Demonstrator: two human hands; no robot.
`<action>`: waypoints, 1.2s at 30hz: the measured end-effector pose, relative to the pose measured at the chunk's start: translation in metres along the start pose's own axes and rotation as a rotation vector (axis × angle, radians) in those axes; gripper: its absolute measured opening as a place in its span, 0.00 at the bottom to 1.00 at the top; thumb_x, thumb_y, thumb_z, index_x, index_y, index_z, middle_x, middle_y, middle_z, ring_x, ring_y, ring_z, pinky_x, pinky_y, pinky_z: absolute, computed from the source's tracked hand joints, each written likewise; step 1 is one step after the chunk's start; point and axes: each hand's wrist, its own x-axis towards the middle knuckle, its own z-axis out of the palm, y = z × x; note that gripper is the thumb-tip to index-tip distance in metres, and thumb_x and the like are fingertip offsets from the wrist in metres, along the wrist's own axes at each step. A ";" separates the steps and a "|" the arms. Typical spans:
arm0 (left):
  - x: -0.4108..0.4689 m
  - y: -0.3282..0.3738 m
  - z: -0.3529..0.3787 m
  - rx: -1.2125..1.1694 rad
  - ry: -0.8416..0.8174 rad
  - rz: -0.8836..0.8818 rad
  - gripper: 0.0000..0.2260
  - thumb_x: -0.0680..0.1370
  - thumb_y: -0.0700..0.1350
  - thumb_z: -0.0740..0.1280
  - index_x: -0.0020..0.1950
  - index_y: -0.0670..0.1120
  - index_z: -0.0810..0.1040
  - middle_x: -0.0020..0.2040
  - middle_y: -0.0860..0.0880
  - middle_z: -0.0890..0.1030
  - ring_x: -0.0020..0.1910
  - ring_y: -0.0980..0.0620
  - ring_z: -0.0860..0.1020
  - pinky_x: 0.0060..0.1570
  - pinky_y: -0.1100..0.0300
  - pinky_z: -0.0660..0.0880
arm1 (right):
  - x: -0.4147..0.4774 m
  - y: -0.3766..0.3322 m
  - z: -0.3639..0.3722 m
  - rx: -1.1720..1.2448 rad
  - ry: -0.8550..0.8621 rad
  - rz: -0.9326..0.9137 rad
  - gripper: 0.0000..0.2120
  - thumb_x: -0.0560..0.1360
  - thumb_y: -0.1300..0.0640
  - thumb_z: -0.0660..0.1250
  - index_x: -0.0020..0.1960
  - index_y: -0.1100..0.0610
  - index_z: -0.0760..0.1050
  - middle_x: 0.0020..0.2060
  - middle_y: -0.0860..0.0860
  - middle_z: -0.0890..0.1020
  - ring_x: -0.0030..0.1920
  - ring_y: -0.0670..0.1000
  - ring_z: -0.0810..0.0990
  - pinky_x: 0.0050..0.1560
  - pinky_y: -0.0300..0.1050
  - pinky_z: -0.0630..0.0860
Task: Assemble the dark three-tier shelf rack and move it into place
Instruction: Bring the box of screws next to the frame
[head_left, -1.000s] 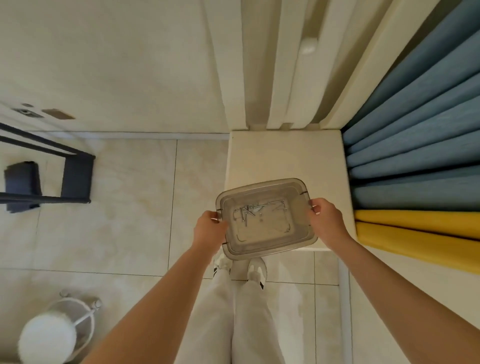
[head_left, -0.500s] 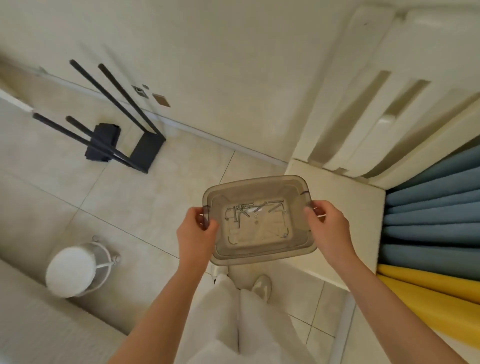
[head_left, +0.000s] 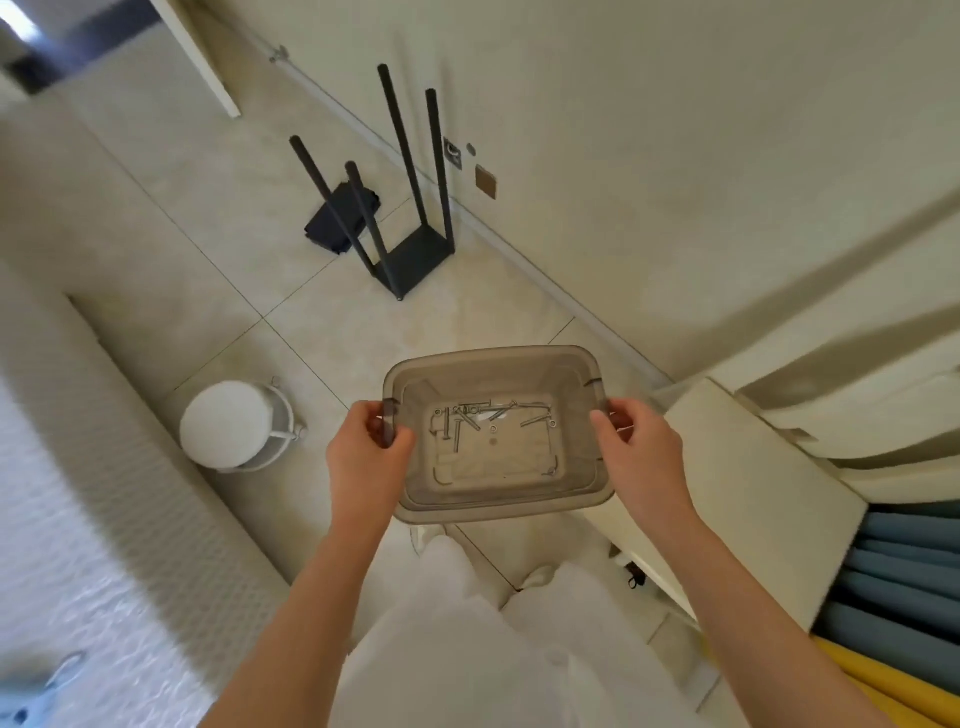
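Since 1 second ago my view has swung left, so the dark rack (head_left: 418, 257) has come from the left edge to the upper middle, while the bin has stayed in the same 2-handed hold.

The rack stands on the floor tiles near the wall, well apart from me. Only its bottom tier is in place, flat on the floor, with 4 posts (head_left: 402, 150) rising upright from its corners, open ends up. Its long axis is vertical, along the posts; the tier's longer edge seems to run towards the wall. A dark flat piece (head_left: 340, 221) lies just behind it, possibly another tier. I judge the job about a third done: 2 tiers are left to fit, then the move into place.

Nearer me, the clear bin (head_left: 496, 358) is carried level at waist height, with loose screws (head_left: 475, 415) on its bottom. My left hand (head_left: 363, 460) grips its left rim with the thumb hooked over, and my right hand (head_left: 644, 452) pinches the right rim.

Further out, a white round stool (head_left: 228, 423) sits to the left and a white ledge (head_left: 753, 493) to the right, with blue curtain (head_left: 906, 577) beyond.
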 end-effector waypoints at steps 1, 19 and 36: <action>0.009 -0.003 -0.012 0.010 -0.004 -0.010 0.09 0.75 0.38 0.68 0.48 0.52 0.77 0.33 0.55 0.74 0.30 0.58 0.70 0.35 0.65 0.71 | 0.001 -0.009 0.012 -0.010 -0.007 -0.007 0.01 0.80 0.54 0.64 0.50 0.49 0.74 0.42 0.41 0.78 0.43 0.40 0.77 0.40 0.30 0.70; 0.180 -0.022 -0.152 0.062 0.108 -0.066 0.05 0.77 0.39 0.70 0.51 0.47 0.77 0.37 0.49 0.79 0.33 0.54 0.74 0.35 0.65 0.70 | 0.091 -0.158 0.200 -0.172 -0.130 -0.128 0.01 0.81 0.54 0.64 0.50 0.50 0.74 0.40 0.41 0.78 0.41 0.38 0.76 0.35 0.23 0.69; 0.401 0.070 -0.136 0.132 0.054 -0.112 0.05 0.78 0.44 0.69 0.52 0.49 0.76 0.38 0.53 0.79 0.34 0.57 0.76 0.28 0.70 0.67 | 0.295 -0.288 0.255 -0.271 -0.151 -0.171 0.03 0.80 0.55 0.65 0.52 0.53 0.76 0.38 0.41 0.78 0.38 0.39 0.76 0.33 0.25 0.69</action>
